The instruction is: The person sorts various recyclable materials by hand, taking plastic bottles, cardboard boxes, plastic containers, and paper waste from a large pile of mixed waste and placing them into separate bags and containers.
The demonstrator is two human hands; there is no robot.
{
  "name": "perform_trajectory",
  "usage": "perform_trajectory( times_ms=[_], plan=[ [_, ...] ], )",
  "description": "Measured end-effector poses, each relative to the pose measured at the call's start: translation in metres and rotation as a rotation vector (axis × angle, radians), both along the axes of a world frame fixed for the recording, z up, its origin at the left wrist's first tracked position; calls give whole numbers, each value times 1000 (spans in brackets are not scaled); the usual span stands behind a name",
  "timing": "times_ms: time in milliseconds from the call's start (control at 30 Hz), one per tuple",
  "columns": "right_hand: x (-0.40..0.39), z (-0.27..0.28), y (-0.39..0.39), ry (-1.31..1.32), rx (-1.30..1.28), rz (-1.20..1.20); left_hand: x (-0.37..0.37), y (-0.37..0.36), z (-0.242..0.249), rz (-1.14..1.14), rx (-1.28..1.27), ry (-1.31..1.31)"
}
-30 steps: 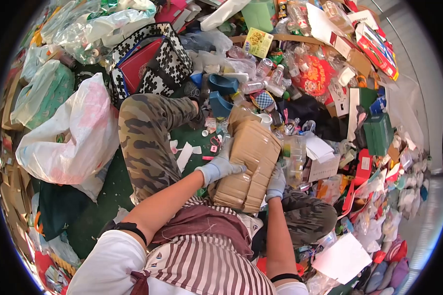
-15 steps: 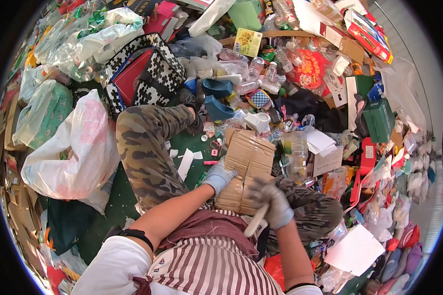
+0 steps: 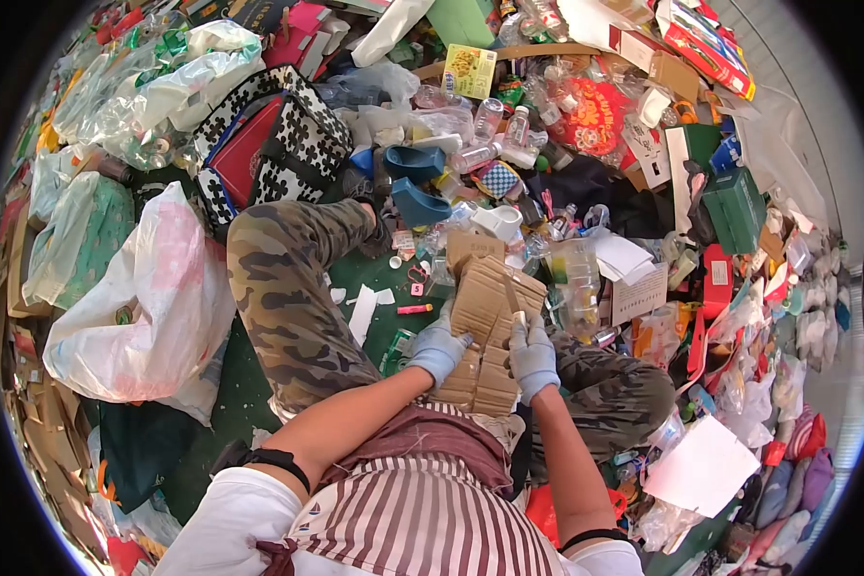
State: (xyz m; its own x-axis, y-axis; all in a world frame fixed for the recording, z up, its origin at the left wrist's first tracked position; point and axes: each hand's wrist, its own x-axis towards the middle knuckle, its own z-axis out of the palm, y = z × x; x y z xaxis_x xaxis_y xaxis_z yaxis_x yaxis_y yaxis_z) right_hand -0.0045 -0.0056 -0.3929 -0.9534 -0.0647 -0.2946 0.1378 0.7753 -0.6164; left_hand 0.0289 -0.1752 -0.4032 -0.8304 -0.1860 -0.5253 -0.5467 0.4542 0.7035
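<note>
A brown cardboard box, looking flattened and partly taped, rests tilted across my lap. My left hand, in a pale grey glove, is closed on its left edge with the thumb over the face. My right hand, gloved likewise, is closed around what looks like a knife; its narrow blade points away from me over the upper right of the cardboard. The grip is mostly hidden in the glove. At the top of the box a cardboard flap sticks up.
Mixed waste surrounds my crossed legs. A white plastic sack stands at left, with a black-and-white patterned bag beyond it. Blue plastic pieces, bottles and a green box lie ahead and right. White paper lies lower right.
My right hand has moved forward and turned, so the knife now lies over the cardboard instead of its handle hanging toward my lap. The box has tilted slightly, and its top flap shows more.
</note>
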Motion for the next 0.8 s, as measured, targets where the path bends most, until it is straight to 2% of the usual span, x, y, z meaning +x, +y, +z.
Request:
perform_trajectory(
  times_ms=[100,167,267,467,600,667,800],
  plan=[
    [7,17,-16,70,20,-60,2,2,-18,37,27,66],
    [8,16,-18,166,133,74,2,4,-18,24,32,51],
    [6,42,-32,15,214,30,1,5,-17,16,38,45],
    [13,29,-35,138,203,11,3,6,-17,29,22,59],
    [10,27,-28,75,245,-14,5,8,-24,38,32,94],
    [4,21,-26,191,236,30,5,9,-19,15,15,65],
    [-5,35,-33,93,291,61,5,9,-19,35,41,31]
  ],
)
